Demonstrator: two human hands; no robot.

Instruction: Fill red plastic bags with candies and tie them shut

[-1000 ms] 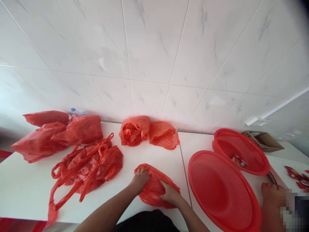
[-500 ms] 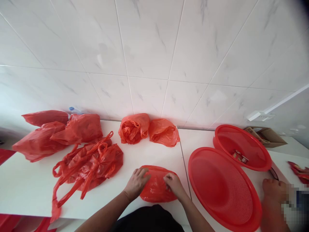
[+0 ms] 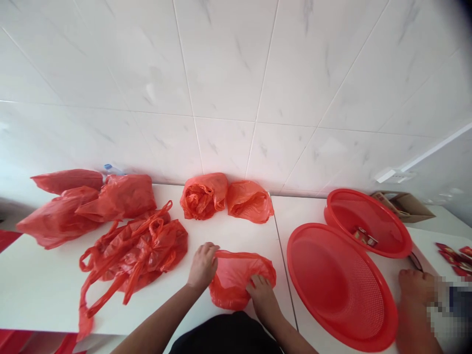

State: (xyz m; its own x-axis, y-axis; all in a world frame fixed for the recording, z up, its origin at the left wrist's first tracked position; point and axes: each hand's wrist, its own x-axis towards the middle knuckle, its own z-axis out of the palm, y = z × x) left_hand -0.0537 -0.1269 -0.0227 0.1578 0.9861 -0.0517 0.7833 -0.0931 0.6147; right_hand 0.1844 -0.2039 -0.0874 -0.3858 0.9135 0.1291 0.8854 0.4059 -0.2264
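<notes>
A red plastic bag (image 3: 238,275) lies on the white table (image 3: 44,290) right in front of me. My left hand (image 3: 202,265) pinches the bag's upper left edge and holds it lifted. At the bag's lower right, my right hand (image 3: 262,297) grips the plastic with curled fingers. The bag's mouth is stretched between the two hands.
A heap of empty red bags (image 3: 134,250) lies to the left, with stuffed red bags (image 3: 88,199) behind it. Two bundled bags (image 3: 225,197) sit by the tiled wall. Two red mesh baskets (image 3: 341,280) stand at right. Another person's hand (image 3: 416,290) rests at the far right.
My left hand has risen and pulled the bag's edge up and away from me. My right hand slid down to the bag's near right side. The bag is now spread open between them.
</notes>
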